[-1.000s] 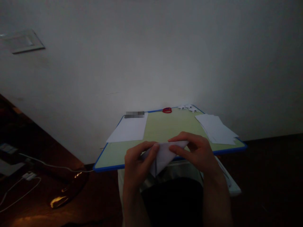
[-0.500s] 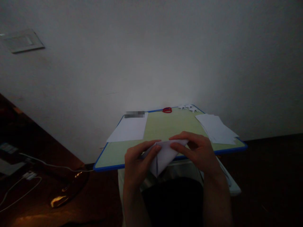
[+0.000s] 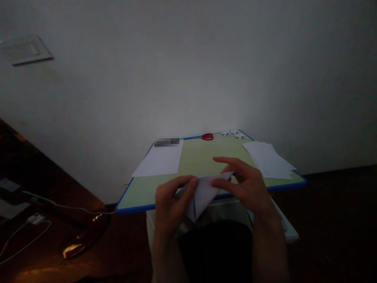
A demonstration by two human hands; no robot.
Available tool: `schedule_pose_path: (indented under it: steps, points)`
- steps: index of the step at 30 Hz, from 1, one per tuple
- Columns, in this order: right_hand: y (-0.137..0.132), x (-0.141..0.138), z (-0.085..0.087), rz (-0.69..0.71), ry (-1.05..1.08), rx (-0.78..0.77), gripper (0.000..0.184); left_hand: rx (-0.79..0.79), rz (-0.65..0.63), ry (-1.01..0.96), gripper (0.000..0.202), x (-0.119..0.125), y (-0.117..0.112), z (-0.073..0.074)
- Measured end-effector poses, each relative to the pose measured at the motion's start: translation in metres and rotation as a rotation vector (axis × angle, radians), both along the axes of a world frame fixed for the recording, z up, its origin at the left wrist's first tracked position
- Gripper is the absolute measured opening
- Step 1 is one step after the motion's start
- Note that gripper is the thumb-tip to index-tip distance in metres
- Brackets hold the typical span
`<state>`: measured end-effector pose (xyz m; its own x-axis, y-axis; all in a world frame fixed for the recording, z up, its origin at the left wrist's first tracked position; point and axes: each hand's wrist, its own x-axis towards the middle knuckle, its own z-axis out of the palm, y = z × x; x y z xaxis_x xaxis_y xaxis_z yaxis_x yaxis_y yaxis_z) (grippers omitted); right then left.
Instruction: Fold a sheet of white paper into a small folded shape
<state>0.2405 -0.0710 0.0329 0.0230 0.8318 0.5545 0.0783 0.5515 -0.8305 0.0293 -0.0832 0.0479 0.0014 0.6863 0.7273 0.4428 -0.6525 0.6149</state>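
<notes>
Both my hands hold a folded white paper [image 3: 203, 194] just above the near edge of a small green table with a blue rim [image 3: 138, 206]. My left hand [image 3: 171, 204] pinches the paper's left side between thumb and fingers. My right hand [image 3: 247, 186] pinches its upper right corner with thumb and a finger, while the index finger is lifted off and points left. The paper tapers to a point that hangs down between my hands.
On the table lie a white sheet [image 3: 160, 161] at the left, a loose stack of white sheets [image 3: 269, 159] at the right, a red ring-shaped object [image 3: 207, 136] and small folded paper pieces [image 3: 234, 133] by the wall. White cables [image 3: 32, 224] lie on the dark floor at left.
My right index finger has lifted off the paper's top edge and now sticks out above it. The left hand and the paper have hardly moved.
</notes>
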Motion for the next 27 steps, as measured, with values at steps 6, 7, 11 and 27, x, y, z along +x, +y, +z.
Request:
schedule_pose_path:
  steps: [6, 7, 11, 27]
  points:
    - [-0.002, 0.013, -0.001, -0.020, -0.083, -0.046, 0.055, 0.030, -0.010, 0.015, 0.012, -0.002, 0.002, -0.003]
    - [-0.002, 0.016, -0.002, -0.010, -0.100, -0.042, 0.054, 0.025, -0.023, 0.016, 0.012, -0.002, 0.003, -0.004]
    - [-0.001, 0.021, -0.004, 0.000, -0.135, -0.011, 0.046, 0.003, -0.067, 0.005, 0.012, -0.001, 0.004, -0.006]
    - [0.009, 0.013, -0.003, 0.005, 0.039, 0.042, 0.012, -0.024, 0.034, -0.123, 0.008, -0.005, 0.007, -0.010]
